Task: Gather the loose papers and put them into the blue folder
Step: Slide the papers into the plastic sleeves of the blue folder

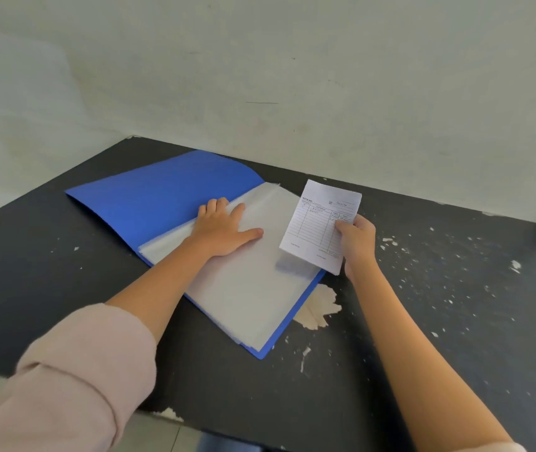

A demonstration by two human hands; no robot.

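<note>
Two bare forearms reach forward over a dark table (pixel 423 321) whose surface is chipped and flecked with pale spots. The left arm wears a pink sleeve (pixel 74 380) pushed up near the elbow; the right sleeve is cut off at the bottom edge.

One blue folder (pixel 162 194) lies open on the table under the left hand (pixel 224 230). That hand rests flat, fingers spread and gripping nothing, on the clear sleeves (pixel 247 282) that cover the folder's near half. The number of sleeves cannot be counted; they blur into one pale stack. The blue cover spreads away beyond the left hand.

The right hand (pixel 356 243) pinches one small slip (pixel 320 223) between thumb and fingers, holding it upright just above the folder's right edge. The slip is a ruled form with a printed heading and some handwriting, too small to read. Whether it is a single sheet or several cannot be told.

Past both hands stands a plain white wall (pixel 292 76).
</note>
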